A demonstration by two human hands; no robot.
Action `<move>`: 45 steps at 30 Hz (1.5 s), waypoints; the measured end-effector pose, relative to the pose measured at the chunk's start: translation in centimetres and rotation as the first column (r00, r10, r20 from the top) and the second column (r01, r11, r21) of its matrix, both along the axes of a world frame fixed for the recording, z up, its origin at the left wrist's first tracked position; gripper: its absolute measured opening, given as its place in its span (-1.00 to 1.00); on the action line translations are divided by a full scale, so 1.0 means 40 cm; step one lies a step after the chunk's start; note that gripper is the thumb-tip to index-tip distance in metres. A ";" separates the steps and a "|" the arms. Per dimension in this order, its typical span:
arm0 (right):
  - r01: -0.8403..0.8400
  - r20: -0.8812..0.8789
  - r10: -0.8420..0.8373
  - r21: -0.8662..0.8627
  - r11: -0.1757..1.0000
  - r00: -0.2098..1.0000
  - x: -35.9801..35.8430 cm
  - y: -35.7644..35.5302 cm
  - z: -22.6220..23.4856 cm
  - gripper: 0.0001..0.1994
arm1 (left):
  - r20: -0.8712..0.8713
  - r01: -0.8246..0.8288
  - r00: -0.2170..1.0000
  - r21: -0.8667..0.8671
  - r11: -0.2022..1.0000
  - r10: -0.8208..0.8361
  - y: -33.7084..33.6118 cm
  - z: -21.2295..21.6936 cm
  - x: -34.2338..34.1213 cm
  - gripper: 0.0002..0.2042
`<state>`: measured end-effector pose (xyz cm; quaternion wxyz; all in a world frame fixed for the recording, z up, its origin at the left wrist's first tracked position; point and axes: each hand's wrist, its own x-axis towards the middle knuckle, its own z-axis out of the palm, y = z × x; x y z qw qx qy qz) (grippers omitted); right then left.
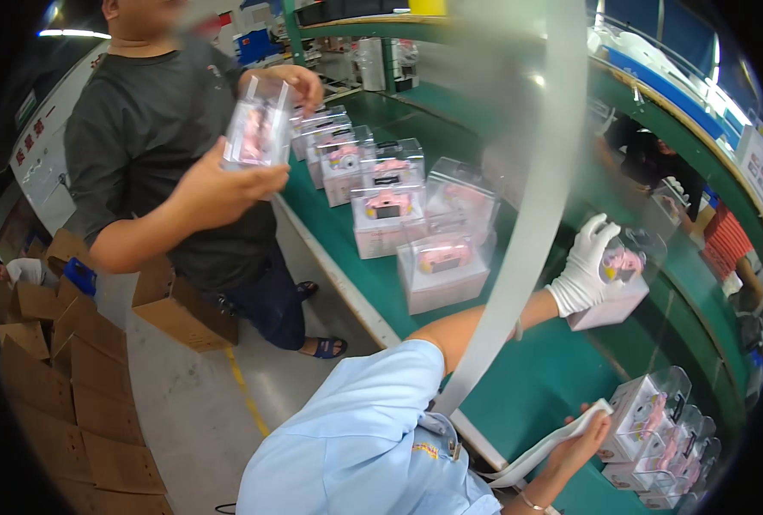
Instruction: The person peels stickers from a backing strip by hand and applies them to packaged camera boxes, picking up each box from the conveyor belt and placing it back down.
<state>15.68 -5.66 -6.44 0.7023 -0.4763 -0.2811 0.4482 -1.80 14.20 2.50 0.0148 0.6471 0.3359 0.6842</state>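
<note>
My left hand (581, 273), in a white glove, has its fingers curled at the side of a boxed pink toy camera (613, 311). This box has a white base and a clear plastic cover, and it stands over the green bench. Lower right, my bare right hand (581, 442) grips a white cloth-like strip (543, 448) that trails back toward my light blue shirt. Beside that hand stand several more boxed pink toy cameras (647, 433) in a close group. Other boxed toy cameras (444, 270) line the bench to the left of my gloved hand.
Across the bench corner, a person in a dark shirt (154, 129) holds another clear-covered box (260, 129). A blurred pale strap (540, 189) hangs across the view. Brown cartons (90, 403) cover the floor at left. A green shelf (656, 94) rises behind the bench (519, 386).
</note>
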 end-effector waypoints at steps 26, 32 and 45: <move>-0.004 0.198 0.005 -0.007 1.000 0.980 0.035 -0.163 0.012 -0.91 | -0.478 0.265 0.759 -0.392 0.881 -0.442 -0.327 -0.190 -0.003 -0.64; 0.090 0.156 -0.083 -0.035 0.995 0.984 0.034 -0.284 0.078 -0.87 | -0.477 0.348 0.696 -0.430 0.833 -0.537 -0.378 -0.124 0.016 -0.74; 0.138 0.014 -0.137 -0.126 0.982 0.990 0.022 -0.419 0.023 -0.83 | -0.609 0.564 0.564 -0.209 0.799 -0.557 -0.374 0.312 0.059 -0.63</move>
